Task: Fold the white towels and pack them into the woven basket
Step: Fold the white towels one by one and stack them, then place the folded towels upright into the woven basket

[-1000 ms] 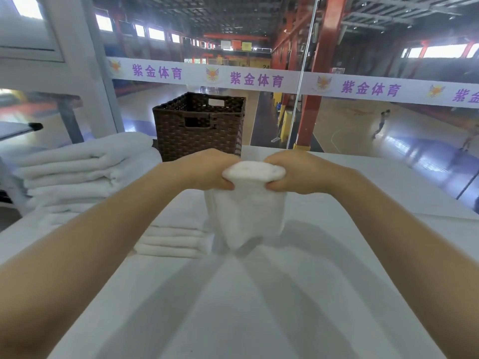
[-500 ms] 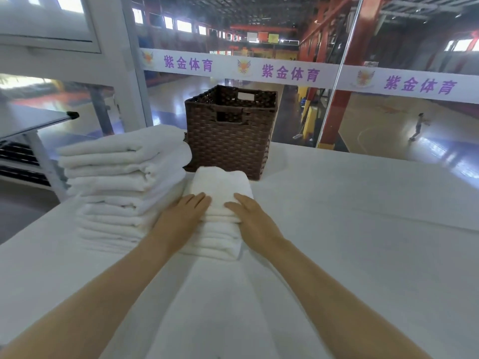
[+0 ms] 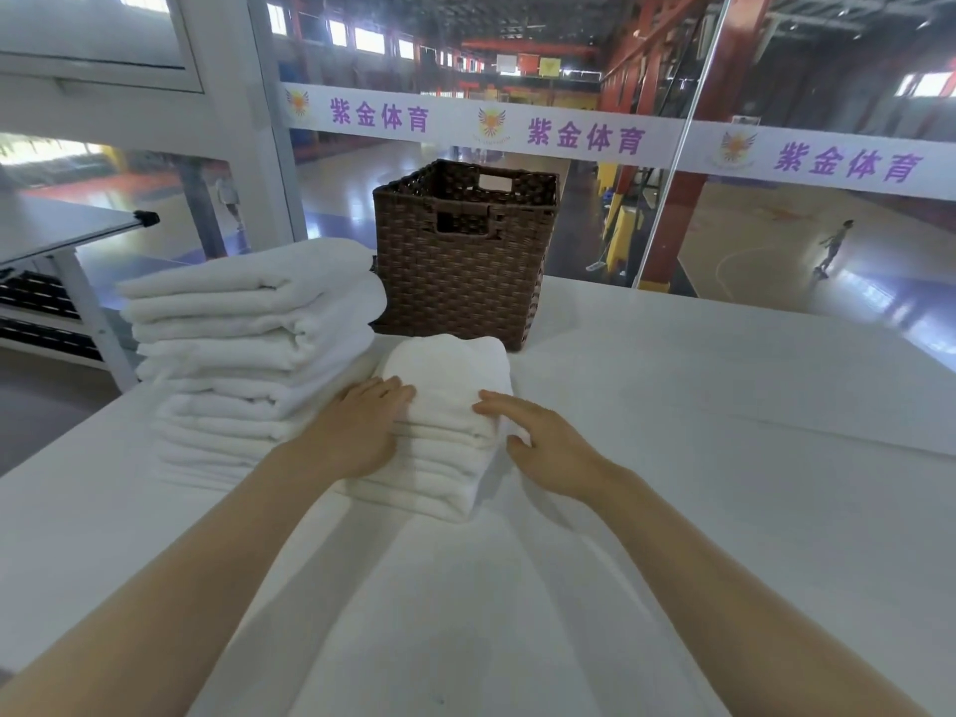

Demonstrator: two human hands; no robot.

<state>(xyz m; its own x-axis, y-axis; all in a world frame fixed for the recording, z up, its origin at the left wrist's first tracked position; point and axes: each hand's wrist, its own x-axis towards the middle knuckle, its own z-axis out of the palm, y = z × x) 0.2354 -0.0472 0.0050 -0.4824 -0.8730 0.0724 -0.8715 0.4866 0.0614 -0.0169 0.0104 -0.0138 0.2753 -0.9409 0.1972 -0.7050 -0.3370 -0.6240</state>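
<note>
Woven basket (image 3: 460, 266) interior unseen; flat, straight-fingered left hand (image 3: 357, 426) and right hand (image 3: 548, 447) on folded towels (image 3: 445, 406).

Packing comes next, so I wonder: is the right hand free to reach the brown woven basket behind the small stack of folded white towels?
Probably yes. The right hand is open, and nothing stands between it and the basket beyond the small stack.

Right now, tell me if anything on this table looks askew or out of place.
Nothing stands out. The small folded stack sits squared under both hands, left hand and right hand resting flat. The taller towel pile beside it bulges a little but isn't toppling. The woven basket stands upright behind.
</note>
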